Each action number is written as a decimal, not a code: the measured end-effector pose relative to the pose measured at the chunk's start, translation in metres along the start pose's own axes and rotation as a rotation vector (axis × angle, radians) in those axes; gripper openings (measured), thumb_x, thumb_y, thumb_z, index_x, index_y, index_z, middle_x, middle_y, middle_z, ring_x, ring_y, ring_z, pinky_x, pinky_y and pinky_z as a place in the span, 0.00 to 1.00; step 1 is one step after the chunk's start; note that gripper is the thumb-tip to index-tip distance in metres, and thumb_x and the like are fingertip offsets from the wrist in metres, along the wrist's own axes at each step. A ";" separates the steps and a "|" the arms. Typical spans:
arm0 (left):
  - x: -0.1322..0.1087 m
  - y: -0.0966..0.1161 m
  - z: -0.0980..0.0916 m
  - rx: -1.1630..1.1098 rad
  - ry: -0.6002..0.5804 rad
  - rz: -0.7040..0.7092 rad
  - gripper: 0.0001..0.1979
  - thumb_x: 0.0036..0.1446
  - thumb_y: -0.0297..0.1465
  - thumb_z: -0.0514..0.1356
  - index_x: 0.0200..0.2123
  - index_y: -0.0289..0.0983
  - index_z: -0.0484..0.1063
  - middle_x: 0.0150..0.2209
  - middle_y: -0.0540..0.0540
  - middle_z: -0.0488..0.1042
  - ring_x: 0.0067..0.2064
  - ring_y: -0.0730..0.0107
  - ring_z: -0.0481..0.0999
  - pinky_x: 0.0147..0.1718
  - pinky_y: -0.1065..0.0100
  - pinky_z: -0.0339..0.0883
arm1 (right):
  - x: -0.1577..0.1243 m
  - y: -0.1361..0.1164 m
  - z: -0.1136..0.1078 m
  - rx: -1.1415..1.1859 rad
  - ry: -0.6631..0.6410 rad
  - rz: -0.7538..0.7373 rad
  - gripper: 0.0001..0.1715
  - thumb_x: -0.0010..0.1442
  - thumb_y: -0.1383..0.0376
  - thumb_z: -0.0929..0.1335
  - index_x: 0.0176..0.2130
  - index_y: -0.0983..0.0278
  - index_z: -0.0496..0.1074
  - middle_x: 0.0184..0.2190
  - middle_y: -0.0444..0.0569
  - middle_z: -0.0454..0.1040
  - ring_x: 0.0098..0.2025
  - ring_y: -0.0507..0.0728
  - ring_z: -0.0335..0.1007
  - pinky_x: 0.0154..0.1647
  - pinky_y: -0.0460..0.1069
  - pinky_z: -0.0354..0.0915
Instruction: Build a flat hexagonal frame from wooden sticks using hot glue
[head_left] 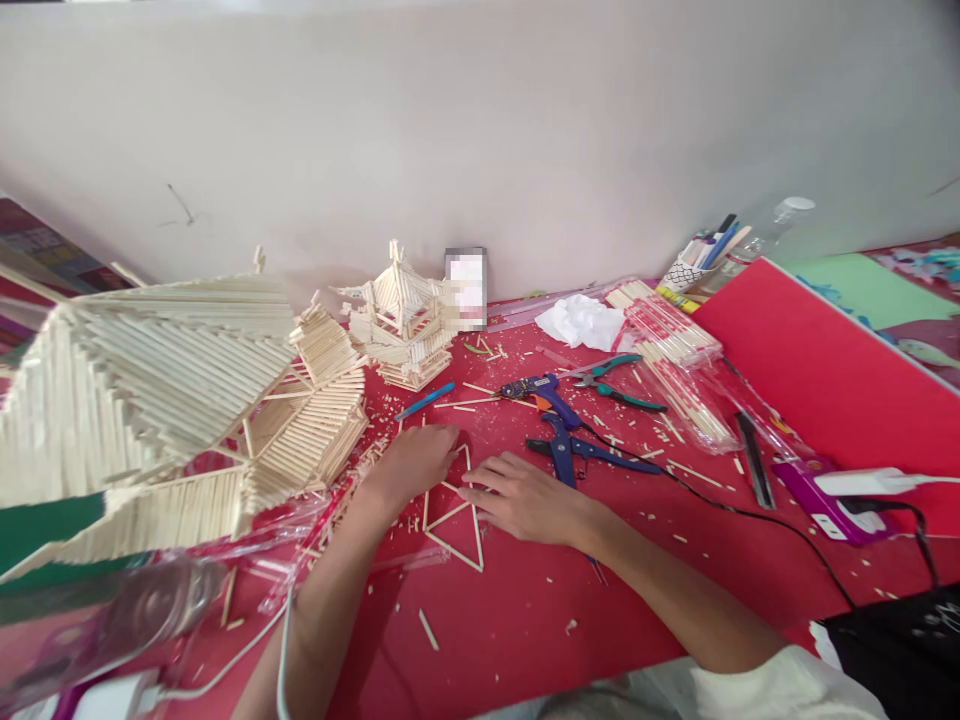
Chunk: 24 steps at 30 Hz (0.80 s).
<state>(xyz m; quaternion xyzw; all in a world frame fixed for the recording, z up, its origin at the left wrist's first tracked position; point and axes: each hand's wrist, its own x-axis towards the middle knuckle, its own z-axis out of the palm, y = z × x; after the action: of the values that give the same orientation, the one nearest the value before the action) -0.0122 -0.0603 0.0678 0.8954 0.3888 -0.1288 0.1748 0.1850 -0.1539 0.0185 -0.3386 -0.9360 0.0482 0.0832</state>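
Note:
My left hand point(411, 466) rests on the red table point(525, 620), its fingers curled down onto the top left of a small triangular frame of thin wooden sticks point(455, 522). My right hand point(525, 498) lies across the frame's right side, fingertips pressing the sticks near its apex. Both hands touch the frame, which lies flat. Just behind my right hand lie a blue glue gun point(541, 392) and blue-handled cutters point(577, 452).
A large stick-built roof model point(150, 400) fills the left, with a smaller pagoda model point(401, 320) behind. Teal pliers point(619, 385), bagged stick bundles point(671, 350), a white tissue point(581, 320), a pen holder point(694, 265), a red board point(832, 370), a purple phone point(825, 500) and stick offcuts surround.

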 end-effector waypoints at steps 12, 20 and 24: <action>-0.001 -0.001 0.002 0.035 -0.012 -0.039 0.11 0.71 0.30 0.51 0.45 0.36 0.74 0.44 0.36 0.81 0.46 0.52 0.82 0.42 0.60 0.70 | -0.001 0.004 0.004 0.016 0.038 -0.008 0.17 0.72 0.65 0.66 0.56 0.65 0.77 0.55 0.58 0.79 0.52 0.62 0.73 0.53 0.58 0.69; -0.006 0.002 -0.008 0.012 0.000 -0.076 0.12 0.71 0.31 0.51 0.44 0.37 0.75 0.43 0.37 0.81 0.46 0.52 0.82 0.43 0.60 0.71 | -0.004 0.007 -0.003 0.031 0.043 -0.043 0.16 0.72 0.66 0.66 0.55 0.64 0.77 0.55 0.56 0.79 0.53 0.61 0.73 0.52 0.57 0.69; 0.002 0.000 -0.006 0.051 0.221 -0.186 0.18 0.72 0.27 0.45 0.57 0.36 0.70 0.53 0.34 0.77 0.47 0.54 0.82 0.41 0.61 0.72 | -0.004 0.008 -0.010 0.053 0.091 -0.029 0.14 0.72 0.67 0.65 0.53 0.64 0.78 0.53 0.56 0.80 0.51 0.60 0.74 0.52 0.56 0.67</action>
<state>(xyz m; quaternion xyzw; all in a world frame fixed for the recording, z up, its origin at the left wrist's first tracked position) -0.0104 -0.0567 0.0726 0.8684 0.4835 -0.0548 0.0954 0.1948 -0.1502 0.0263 -0.3245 -0.9345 0.0563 0.1352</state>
